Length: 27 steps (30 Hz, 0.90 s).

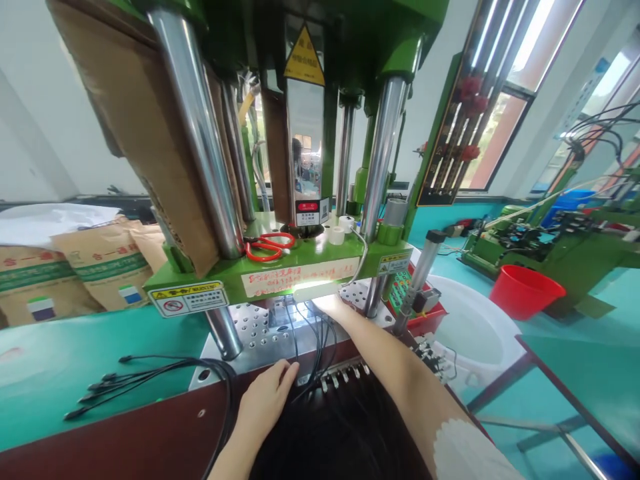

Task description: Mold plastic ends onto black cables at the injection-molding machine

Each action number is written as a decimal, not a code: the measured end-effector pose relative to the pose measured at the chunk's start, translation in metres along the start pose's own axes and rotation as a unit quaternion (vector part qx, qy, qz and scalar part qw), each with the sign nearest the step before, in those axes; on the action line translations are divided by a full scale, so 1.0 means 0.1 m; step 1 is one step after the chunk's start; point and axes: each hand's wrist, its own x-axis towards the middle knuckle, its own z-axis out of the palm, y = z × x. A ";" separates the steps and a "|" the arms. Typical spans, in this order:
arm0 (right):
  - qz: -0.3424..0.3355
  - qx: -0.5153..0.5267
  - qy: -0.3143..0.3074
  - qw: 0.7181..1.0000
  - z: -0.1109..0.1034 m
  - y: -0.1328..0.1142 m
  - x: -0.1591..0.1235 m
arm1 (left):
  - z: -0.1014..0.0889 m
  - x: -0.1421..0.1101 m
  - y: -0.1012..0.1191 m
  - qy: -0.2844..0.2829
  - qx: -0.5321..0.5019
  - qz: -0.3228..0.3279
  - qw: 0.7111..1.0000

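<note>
A green press with steel columns stands in front of me. Under its upper plate (325, 257), my right hand (327, 304) reaches in over the lit mould (295, 317); glare washes out its fingers. Thin black cables (317, 340) run from the mould toward me over the front edge of the steel plate (250, 333). At that edge is my left hand (267, 393), fingers bent and closed, one cable running to the thumb and fingertips. A row of small metal clips (345, 378) lies just below the cables.
Red-handled scissors (270, 247) and white tape rolls (337, 233) lie on the upper plate. More black cables with plugs (150, 377) rest at left, near paper sacks (55, 273). On the right are a red bin (427, 320), a white tub (475, 327) and a red bucket (525, 293).
</note>
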 end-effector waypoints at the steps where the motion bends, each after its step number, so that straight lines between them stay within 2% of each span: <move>1: -0.009 -0.010 0.010 1.000 -0.02 -0.02 -0.07 | 0.00 0.00 -0.01 0.001 -0.003 0.000 1.000; 3: -0.032 -0.030 0.026 0.999 -0.10 -0.06 -0.31 | 0.00 0.00 -0.02 0.008 -0.010 0.002 1.000; 5: -0.055 -0.050 0.047 0.996 -0.26 -0.08 -0.69 | 0.00 0.00 -0.04 0.017 -0.027 0.008 0.999; 7: -0.058 -0.067 0.083 0.993 -0.50 -0.06 -1.19 | 0.02 0.00 -0.07 0.025 -0.059 0.013 0.998; 10: 0.003 -0.088 0.188 0.978 -0.90 0.14 -2.08 | 0.04 0.03 -0.08 0.053 -0.159 0.007 0.986; 11: 0.049 -0.109 0.254 0.960 -1.01 0.27 -2.40 | 0.04 0.04 -0.07 0.068 -0.210 -0.008 0.975; 13: 0.146 -0.174 0.320 0.920 -1.15 0.61 -3.06 | 0.02 0.09 0.00 0.093 -0.328 -0.067 0.938; 15: 0.204 -0.219 0.293 0.908 -1.20 1.00 -3.64 | -0.01 0.16 0.11 0.090 -0.441 -0.141 0.882; 17: 0.227 -0.243 0.253 0.909 -1.20 1.31 -4.01 | -0.05 0.27 0.23 0.061 -0.512 -0.184 0.837; 19: 0.231 -0.238 0.260 0.907 -1.21 1.41 -4.05 | -0.05 0.42 0.34 0.024 -0.548 -0.204 0.811; 21: 0.218 -0.159 0.244 0.932 -1.24 1.27 -3.75 | -0.04 0.57 0.42 -0.020 -0.572 -0.218 0.790; 22: 0.212 -0.095 0.204 0.951 -1.24 1.12 -3.50 | -0.03 0.63 0.44 -0.048 -0.585 -0.222 0.779; 24: 0.186 0.015 0.142 0.972 -1.20 0.74 -2.85 | -0.01 0.71 0.48 -0.108 -0.606 -0.217 0.758; 25: 0.162 0.050 0.110 0.979 -1.15 0.56 -2.49 | -0.01 0.73 0.48 -0.135 -0.613 -0.210 0.750; 27: 0.115 0.097 0.008 0.989 -0.97 0.28 -1.76 | -0.01 0.73 0.47 -0.171 -0.629 -0.188 0.735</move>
